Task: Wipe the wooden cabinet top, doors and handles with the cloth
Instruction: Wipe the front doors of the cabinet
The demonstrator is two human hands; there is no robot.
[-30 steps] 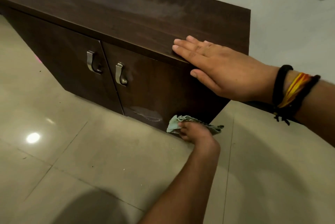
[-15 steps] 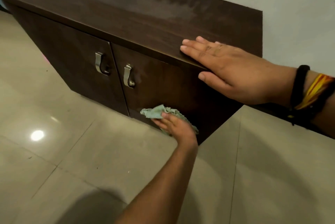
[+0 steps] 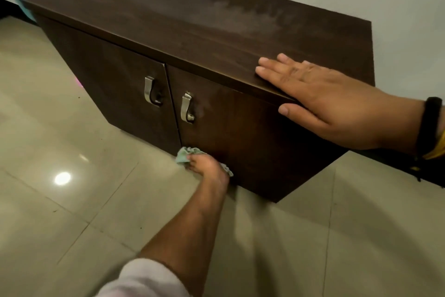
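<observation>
On the shiny floor (image 3: 72, 200) by the cabinet (image 3: 216, 39), the cloth (image 3: 183, 154), held in the left hand (image 3: 207, 166), has been slid left along the right door (image 3: 252, 140); the flat right hand (image 3: 337, 104) is kept open on top

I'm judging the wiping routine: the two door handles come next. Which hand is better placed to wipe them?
Probably the left hand: it already grips the cloth low on the right door, just below the handles. The right hand lies flat on the cabinet top, clothless.
</observation>
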